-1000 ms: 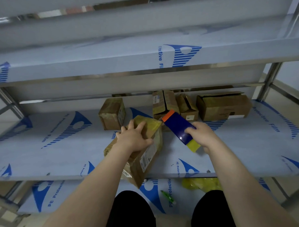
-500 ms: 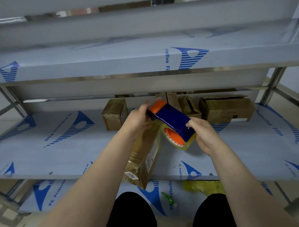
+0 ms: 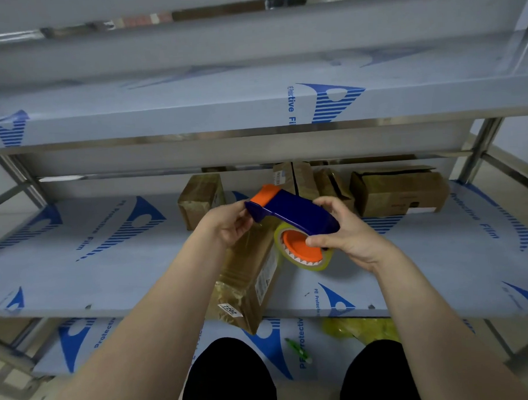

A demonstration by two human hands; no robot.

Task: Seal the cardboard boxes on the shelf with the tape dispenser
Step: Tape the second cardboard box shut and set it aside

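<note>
I hold a blue tape dispenser (image 3: 296, 212) with an orange tip and an orange hub above the middle shelf (image 3: 108, 267). My right hand (image 3: 346, 235) grips its rear end and the clear tape roll (image 3: 304, 254). My left hand (image 3: 227, 224) pinches its front end by the orange tip. Below them a tape-wrapped cardboard box (image 3: 248, 285) lies on the shelf, one corner hanging over the front edge. Neither hand touches the box.
Several more cardboard boxes stand at the back of the shelf: one on the left (image 3: 200, 199), two upright in the middle (image 3: 298, 177), a wide one on the right (image 3: 398, 191). An upper shelf (image 3: 192, 112) overhangs. Yellow plastic (image 3: 359, 328) lies on the lower shelf.
My left hand left the box top and rose to the dispenser's front end. My right hand lifted and turned the dispenser, so the roll now faces me.
</note>
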